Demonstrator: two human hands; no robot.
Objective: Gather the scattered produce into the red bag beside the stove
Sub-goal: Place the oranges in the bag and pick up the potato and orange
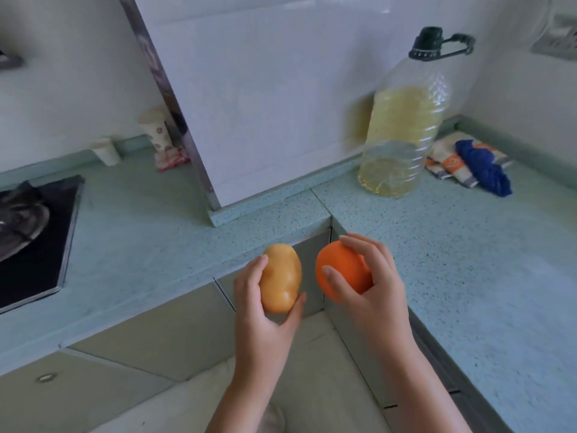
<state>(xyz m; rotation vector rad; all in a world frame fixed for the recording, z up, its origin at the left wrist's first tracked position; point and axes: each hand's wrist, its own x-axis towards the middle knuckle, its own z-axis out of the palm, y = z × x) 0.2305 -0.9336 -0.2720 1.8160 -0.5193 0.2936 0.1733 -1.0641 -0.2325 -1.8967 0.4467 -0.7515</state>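
My left hand (262,310) grips a yellow-brown potato (281,276), held upright in front of the counter's inner corner. Just to its right, my right hand (371,282) is wrapped around a round orange fruit (340,270). Both are held in the air over the floor, close to each other but apart. The black stove (37,245) sits at the left edge of the counter. No red bag is in view.
A pale green speckled counter (150,232) runs in an L around me. A large oil bottle (402,126) stands at the back right, with a blue cloth (484,167) and a patterned towel beside it. A white cup (106,151) and a patterned cup stand behind the stove.
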